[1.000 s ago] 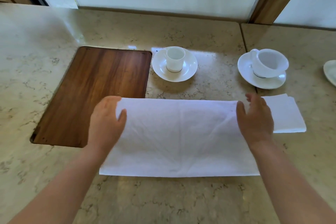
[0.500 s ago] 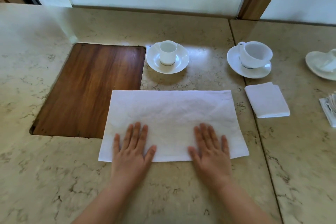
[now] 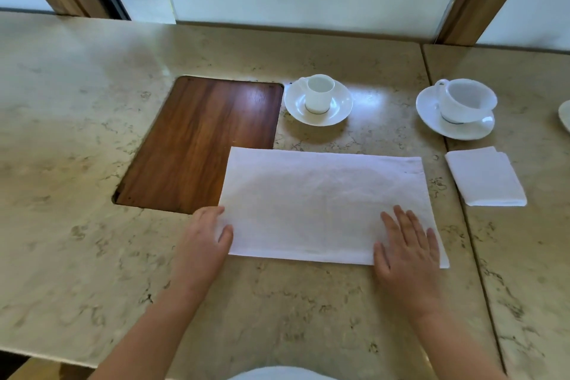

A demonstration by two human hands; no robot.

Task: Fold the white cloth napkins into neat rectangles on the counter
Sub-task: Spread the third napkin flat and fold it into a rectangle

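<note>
White cup (image 3: 320, 94) stands on saucer (image 3: 317, 116); napkin (image 3: 324, 203) lies near.

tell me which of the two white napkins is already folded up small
The small napkin on the right, below the wide cup. It is a compact layered square that no hand touches; the large napkin lies spread as a long rectangle under both hands.

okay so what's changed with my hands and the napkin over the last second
Both hands came off the far edge and pressed flat near the front. Since then the left hand slid to the napkin's left corner and pinches it; the right hand slid right, flat. The folded napkin and cups stayed put.
</note>
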